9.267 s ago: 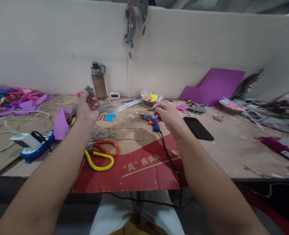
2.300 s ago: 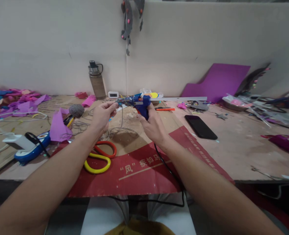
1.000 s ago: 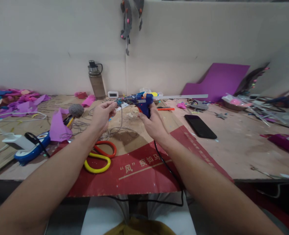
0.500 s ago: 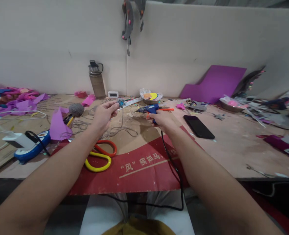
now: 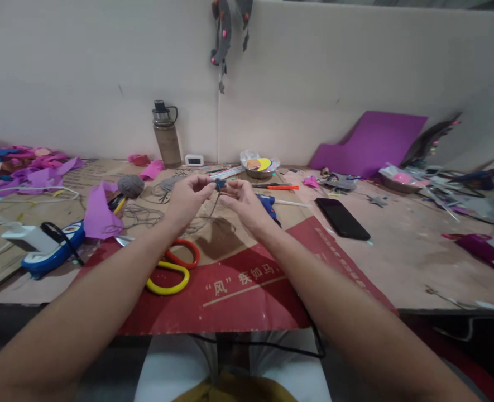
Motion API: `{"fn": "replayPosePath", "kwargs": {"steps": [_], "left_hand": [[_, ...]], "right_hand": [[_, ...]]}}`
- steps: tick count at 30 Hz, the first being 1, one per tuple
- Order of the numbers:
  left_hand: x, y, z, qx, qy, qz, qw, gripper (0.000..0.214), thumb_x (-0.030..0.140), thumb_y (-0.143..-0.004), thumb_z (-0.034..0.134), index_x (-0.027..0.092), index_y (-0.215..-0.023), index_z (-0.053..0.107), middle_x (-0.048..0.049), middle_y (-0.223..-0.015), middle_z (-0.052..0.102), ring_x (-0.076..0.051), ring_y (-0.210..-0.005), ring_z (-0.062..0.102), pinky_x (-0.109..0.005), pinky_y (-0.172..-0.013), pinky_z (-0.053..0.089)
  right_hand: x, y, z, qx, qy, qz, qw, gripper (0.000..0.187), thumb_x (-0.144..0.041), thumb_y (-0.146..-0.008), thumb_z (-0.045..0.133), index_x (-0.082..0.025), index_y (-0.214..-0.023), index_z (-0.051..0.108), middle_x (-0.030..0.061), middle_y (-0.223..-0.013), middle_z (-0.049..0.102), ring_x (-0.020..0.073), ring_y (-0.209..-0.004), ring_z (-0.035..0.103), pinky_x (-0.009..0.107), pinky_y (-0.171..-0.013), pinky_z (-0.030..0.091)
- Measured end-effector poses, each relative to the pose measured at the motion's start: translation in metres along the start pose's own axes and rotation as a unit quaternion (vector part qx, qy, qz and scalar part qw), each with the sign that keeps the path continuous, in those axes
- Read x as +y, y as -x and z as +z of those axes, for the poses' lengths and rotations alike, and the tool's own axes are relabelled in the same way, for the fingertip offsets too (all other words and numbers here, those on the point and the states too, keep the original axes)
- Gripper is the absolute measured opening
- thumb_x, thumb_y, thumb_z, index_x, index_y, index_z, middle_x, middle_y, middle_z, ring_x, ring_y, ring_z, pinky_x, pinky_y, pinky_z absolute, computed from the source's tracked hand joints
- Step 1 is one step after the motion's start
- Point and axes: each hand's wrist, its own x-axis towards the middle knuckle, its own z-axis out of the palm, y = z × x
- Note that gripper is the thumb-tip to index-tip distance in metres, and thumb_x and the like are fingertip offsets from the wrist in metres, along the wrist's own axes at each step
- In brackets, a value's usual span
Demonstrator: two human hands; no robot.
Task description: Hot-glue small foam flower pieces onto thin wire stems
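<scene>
Above the board, my left hand [image 5: 190, 198] pinches a small blue-grey piece [image 5: 220, 183], too small to make out fully. A thin grey yarn [image 5: 214, 207] hangs down from it. My right hand [image 5: 243, 202] meets the piece from the other side, its fingertips closed at the right edge. Just behind my right hand a blue glue gun [image 5: 268, 205] lies on the table, partly hidden by the hand. Closer to me, scissors [image 5: 169, 287] with one red and one yellow handle loop rest on a red printed sheet [image 5: 247, 307], their blades mostly under my left forearm.
Left are a yarn ball [image 5: 130, 186], a blue power strip [image 5: 73, 239] and felt scraps [image 5: 41, 181]. A bottle [image 5: 167, 142] and small white clock [image 5: 194, 161] stand by the wall. A phone [image 5: 342, 218] lies right, before a purple sheet [image 5: 372, 142]. A black cord [image 5: 280, 349] hangs below the edge.
My right hand has let go of the glue gun, which now lies on the table, and has moved left to the small piece. My left hand has moved slightly right with it.
</scene>
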Motion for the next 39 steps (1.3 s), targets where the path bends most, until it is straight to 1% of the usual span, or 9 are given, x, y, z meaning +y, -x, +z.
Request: {"fn": "replayPosePath", "kwargs": {"steps": [2, 4, 6, 9, 14, 17, 24, 31, 39], "left_hand": [[0.001, 0.001, 0.001, 0.003, -0.013, 0.018, 1.0, 0.014, 0.027, -0.072, 0.069, 0.016, -0.079, 0.067, 0.0012, -0.063, 0.06, -0.008, -0.054, 0.049, -0.021, -0.052, 0.036], [-0.001, 0.001, 0.002, 0.011, -0.013, 0.021, 1.0, 0.011, 0.025, -0.072, 0.068, 0.016, -0.078, 0.066, 0.0015, -0.062, 0.059, -0.008, -0.052, 0.048, -0.021, -0.05, 0.035], [-0.003, 0.0, 0.002, 0.016, 0.006, 0.008, 1.0, 0.009, 0.024, -0.073, 0.067, 0.016, -0.077, 0.065, 0.002, -0.058, 0.057, -0.008, -0.05, 0.047, -0.021, -0.049, 0.035], [-0.005, -0.001, 0.004, 0.001, 0.063, -0.022, 0.998, 0.008, 0.022, -0.074, 0.066, 0.016, -0.075, 0.062, 0.002, -0.053, 0.055, -0.008, -0.047, 0.047, -0.021, -0.047, 0.035], [0.004, 0.003, 0.01, -0.022, 0.151, -0.102, 0.983, 0.009, 0.017, -0.073, 0.067, 0.014, -0.074, 0.059, -0.0002, -0.056, 0.059, -0.009, -0.049, 0.054, -0.021, -0.051, 0.044], [0.008, 0.006, 0.013, -0.016, 0.168, -0.126, 0.978, 0.007, 0.013, -0.073, 0.066, 0.012, -0.074, 0.059, -0.0008, -0.057, 0.061, -0.009, -0.051, 0.057, -0.022, -0.054, 0.048], [0.005, 0.007, 0.014, -0.031, 0.163, -0.117, 0.979, 0.012, 0.014, -0.072, 0.07, 0.011, -0.074, 0.059, -0.0023, -0.059, 0.063, -0.01, -0.053, 0.061, -0.023, -0.056, 0.052], [0.009, 0.01, 0.015, -0.048, 0.17, -0.125, 0.976, 0.014, 0.017, -0.071, 0.072, 0.012, -0.07, 0.059, -0.0033, -0.056, 0.063, -0.011, -0.051, 0.06, -0.024, -0.056, 0.052], [0.004, 0.01, 0.011, -0.094, 0.14, -0.11, 0.979, 0.014, 0.022, -0.071, 0.071, 0.013, -0.074, 0.061, -0.0038, -0.058, 0.064, -0.012, -0.051, 0.06, -0.026, -0.057, 0.052]], "right_hand": [[0.003, 0.002, 0.011, -0.03, -0.066, 0.044, 0.996, 0.044, -0.024, -0.07, 0.067, -0.024, -0.102, 0.036, -0.0002, -0.088, 0.063, 0.0128, -0.084, 0.064, 0.033, -0.084, 0.05], [0.003, 0.003, 0.014, -0.033, -0.077, 0.074, 0.994, 0.043, -0.024, -0.07, 0.067, -0.024, -0.101, 0.036, -0.007, -0.074, 0.057, 0.0097, -0.065, 0.059, 0.03, -0.074, 0.051], [0.001, 0.004, 0.012, -0.014, -0.058, 0.084, 0.995, 0.039, -0.026, -0.071, 0.065, -0.024, -0.099, 0.038, -0.0106, -0.068, 0.049, 0.007, -0.053, 0.05, 0.026, -0.061, 0.05], [-0.003, 0.004, 0.005, 0.02, 0.02, 0.059, 0.998, 0.03, -0.03, -0.075, 0.062, -0.024, -0.097, 0.042, -0.01, -0.066, 0.044, 0.0067, -0.049, 0.041, 0.022, -0.049, 0.041], [-0.012, 0.006, -0.001, 0.077, 0.189, -0.057, 0.977, 0.013, -0.028, -0.079, 0.06, -0.02, -0.086, 0.053, -0.0044, -0.069, 0.051, 0.0095, -0.061, 0.044, 0.024, -0.058, 0.038], [-0.018, 0.008, -0.002, 0.089, 0.24, -0.091, 0.962, 0.01, -0.027, -0.081, 0.058, -0.018, -0.077, 0.056, -0.0022, -0.069, 0.055, 0.0104, -0.062, 0.045, 0.025, -0.062, 0.037], [-0.017, 0.007, -0.003, 0.108, 0.275, -0.109, 0.949, 0.014, -0.031, -0.082, 0.059, -0.019, -0.075, 0.056, -0.0017, -0.068, 0.056, 0.0114, -0.062, 0.046, 0.027, -0.064, 0.037], [-0.017, 0.008, -0.006, 0.128, 0.321, -0.135, 0.929, 0.015, -0.032, -0.082, 0.06, -0.02, -0.074, 0.056, 0.0001, -0.07, 0.058, 0.0132, -0.066, 0.048, 0.028, -0.066, 0.037], [-0.021, 0.009, -0.007, 0.124, 0.361, -0.144, 0.913, 0.012, -0.029, -0.081, 0.061, -0.019, -0.076, 0.058, 0.0017, -0.073, 0.06, 0.014, -0.069, 0.051, 0.028, -0.067, 0.038]]}}
